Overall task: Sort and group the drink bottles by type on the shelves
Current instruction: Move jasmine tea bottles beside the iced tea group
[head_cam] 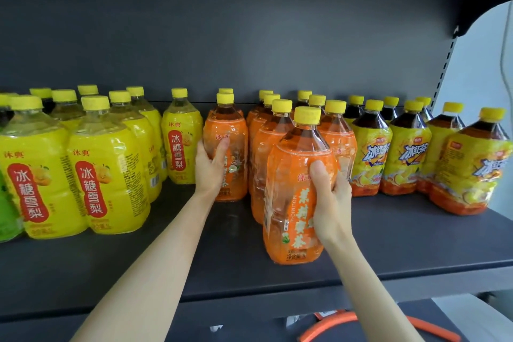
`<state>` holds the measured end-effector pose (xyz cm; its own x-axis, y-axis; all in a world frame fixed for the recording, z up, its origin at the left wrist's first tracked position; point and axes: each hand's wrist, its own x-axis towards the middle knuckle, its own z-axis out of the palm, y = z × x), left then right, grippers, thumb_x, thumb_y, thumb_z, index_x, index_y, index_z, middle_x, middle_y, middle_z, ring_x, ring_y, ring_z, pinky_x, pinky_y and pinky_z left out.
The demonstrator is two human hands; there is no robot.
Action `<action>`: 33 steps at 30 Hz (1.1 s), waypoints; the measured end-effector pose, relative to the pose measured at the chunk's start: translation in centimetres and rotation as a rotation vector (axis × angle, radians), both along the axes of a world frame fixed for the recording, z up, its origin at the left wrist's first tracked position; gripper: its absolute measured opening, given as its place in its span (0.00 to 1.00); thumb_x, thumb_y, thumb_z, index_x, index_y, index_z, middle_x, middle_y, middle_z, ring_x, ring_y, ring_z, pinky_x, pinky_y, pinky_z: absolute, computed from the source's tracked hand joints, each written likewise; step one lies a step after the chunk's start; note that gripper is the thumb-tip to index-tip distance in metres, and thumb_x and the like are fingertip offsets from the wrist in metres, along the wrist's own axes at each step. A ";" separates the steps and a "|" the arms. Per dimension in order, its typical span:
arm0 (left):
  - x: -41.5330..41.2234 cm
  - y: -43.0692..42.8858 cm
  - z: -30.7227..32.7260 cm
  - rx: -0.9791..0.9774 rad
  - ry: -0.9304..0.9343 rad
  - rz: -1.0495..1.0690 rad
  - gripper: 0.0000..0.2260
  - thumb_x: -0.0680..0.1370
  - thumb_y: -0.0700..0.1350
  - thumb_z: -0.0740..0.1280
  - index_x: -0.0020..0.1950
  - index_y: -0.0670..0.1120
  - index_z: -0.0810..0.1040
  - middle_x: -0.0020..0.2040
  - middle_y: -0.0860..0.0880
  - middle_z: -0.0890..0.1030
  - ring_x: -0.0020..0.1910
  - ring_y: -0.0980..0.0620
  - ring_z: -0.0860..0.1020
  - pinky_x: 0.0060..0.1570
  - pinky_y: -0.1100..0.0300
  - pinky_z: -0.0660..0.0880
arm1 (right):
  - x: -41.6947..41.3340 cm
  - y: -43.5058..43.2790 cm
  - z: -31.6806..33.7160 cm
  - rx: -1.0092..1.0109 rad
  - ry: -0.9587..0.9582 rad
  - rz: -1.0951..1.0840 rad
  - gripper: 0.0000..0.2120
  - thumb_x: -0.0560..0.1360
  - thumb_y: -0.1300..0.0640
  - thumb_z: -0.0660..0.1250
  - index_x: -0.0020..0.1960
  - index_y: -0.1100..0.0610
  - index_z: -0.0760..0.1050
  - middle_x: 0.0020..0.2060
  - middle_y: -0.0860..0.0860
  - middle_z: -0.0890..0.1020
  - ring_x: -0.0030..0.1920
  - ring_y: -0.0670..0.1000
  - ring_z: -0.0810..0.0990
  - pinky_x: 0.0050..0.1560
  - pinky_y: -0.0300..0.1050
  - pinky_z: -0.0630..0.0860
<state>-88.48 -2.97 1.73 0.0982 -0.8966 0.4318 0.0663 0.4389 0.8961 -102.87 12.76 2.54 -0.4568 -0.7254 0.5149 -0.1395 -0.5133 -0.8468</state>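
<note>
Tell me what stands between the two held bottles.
Head view: orange-label bottles stand in file between the rear bottle in the left hand and the front bottle in the right hand.

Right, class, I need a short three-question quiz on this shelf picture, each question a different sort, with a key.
1. True or false: the left hand grips an orange bottle standing beside the yellow pear-drink bottles.
2. Which stand at the right end of the shelf? A milk cartons, B dark tea bottles, C cans.
3. Fill in: the front bottle, held by the right hand, has a ____ cap.
Key: 1 true; 2 B; 3 yellow.
</note>
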 end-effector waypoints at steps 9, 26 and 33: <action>0.6 2.7 1.0 0.142 -0.127 0.115 0.32 0.75 0.60 0.64 0.74 0.49 0.59 0.71 0.46 0.68 0.69 0.46 0.68 0.65 0.48 0.68 | 0.2 0.5 0.2 0.004 0.014 0.018 0.28 0.64 0.32 0.62 0.56 0.49 0.75 0.45 0.43 0.85 0.47 0.44 0.84 0.42 0.35 0.79; 2.3 13.3 0.2 -0.069 0.022 -0.149 0.29 0.71 0.65 0.57 0.68 0.54 0.64 0.56 0.57 0.77 0.52 0.63 0.79 0.46 0.67 0.77 | 8.0 0.0 0.2 0.093 0.061 0.122 0.23 0.73 0.30 0.51 0.60 0.42 0.67 0.55 0.44 0.78 0.53 0.39 0.78 0.53 0.33 0.75; 3.0 11.7 0.0 -0.057 -0.038 -0.097 0.29 0.64 0.64 0.71 0.62 0.59 0.67 0.54 0.60 0.78 0.53 0.60 0.79 0.47 0.66 0.77 | 5.1 0.0 0.1 -0.025 0.335 -0.234 0.24 0.76 0.38 0.57 0.65 0.52 0.71 0.63 0.46 0.71 0.64 0.47 0.70 0.66 0.53 0.70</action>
<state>-85.47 8.74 1.74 -0.0051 -0.8749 0.4842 0.0773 0.4824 0.8725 -97.78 12.76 2.65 -0.4121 -0.6071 0.6795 -0.5211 -0.4547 -0.7223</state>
